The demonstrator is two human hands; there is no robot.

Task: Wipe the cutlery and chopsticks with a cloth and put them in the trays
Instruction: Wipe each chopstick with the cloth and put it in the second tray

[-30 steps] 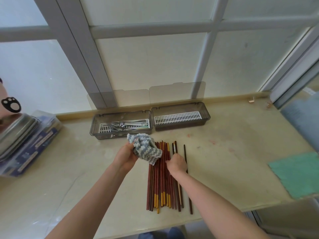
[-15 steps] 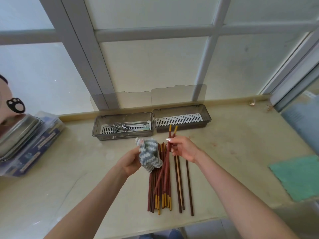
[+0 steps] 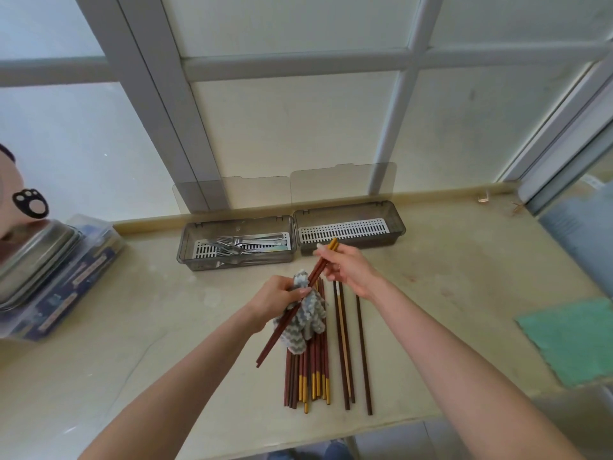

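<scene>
Pale counter [image 3: 464, 293] under a frosted window [image 3: 298, 127] | left hand [image 3: 275, 300] grips cloth [image 3: 305, 323] round a chopstick pair [image 3: 270, 345]; right hand [image 3: 348, 267] pinches their gold tips, above the loose pile [image 3: 318, 376] mid-counter | risk: thin pinch may slip, dropping pair short of the empty tray [image 3: 396, 224] at the back edge.

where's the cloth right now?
Head view, centre: the grey cloth is gripped in the left hand, against the held chopsticks, just over the chopstick pile on the counter.
</scene>
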